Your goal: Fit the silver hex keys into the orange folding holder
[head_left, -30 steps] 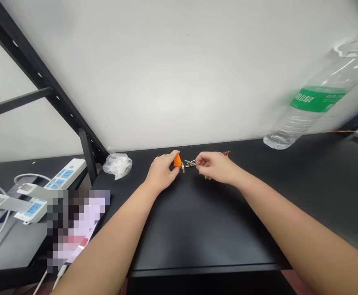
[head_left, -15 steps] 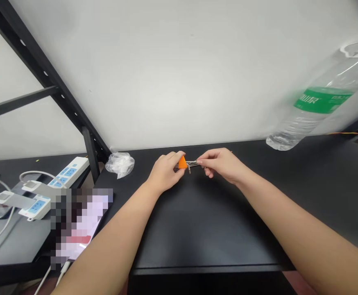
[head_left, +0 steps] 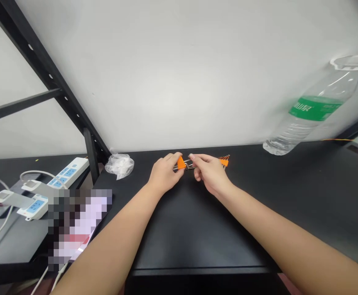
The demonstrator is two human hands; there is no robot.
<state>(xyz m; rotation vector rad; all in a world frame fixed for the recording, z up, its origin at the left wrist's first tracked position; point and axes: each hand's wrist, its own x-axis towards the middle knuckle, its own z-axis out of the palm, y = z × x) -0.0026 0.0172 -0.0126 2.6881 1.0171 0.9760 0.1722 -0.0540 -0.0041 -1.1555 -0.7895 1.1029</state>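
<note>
My left hand [head_left: 164, 174] pinches a small orange holder [head_left: 181, 163] from which thin metal rods stick out to the right. My right hand [head_left: 209, 172] closes its fingertips on those metal rods [head_left: 189, 165], right next to the holder. Both hands hover just above the black table [head_left: 197, 221], near its back edge by the white wall. A second orange piece with small rods [head_left: 224, 160] lies on the table just behind my right hand.
A crumpled clear plastic bag [head_left: 119, 165] lies to the left of my hands. A clear water bottle with a green label [head_left: 311, 110] stands at the back right. White power strips with cables [head_left: 44, 188] sit on the lower surface to the left, beside a black metal frame [head_left: 88, 151].
My right hand has slid left along the rods toward the orange holder, uncovering the second orange piece behind it. My left hand has stayed in place.
</note>
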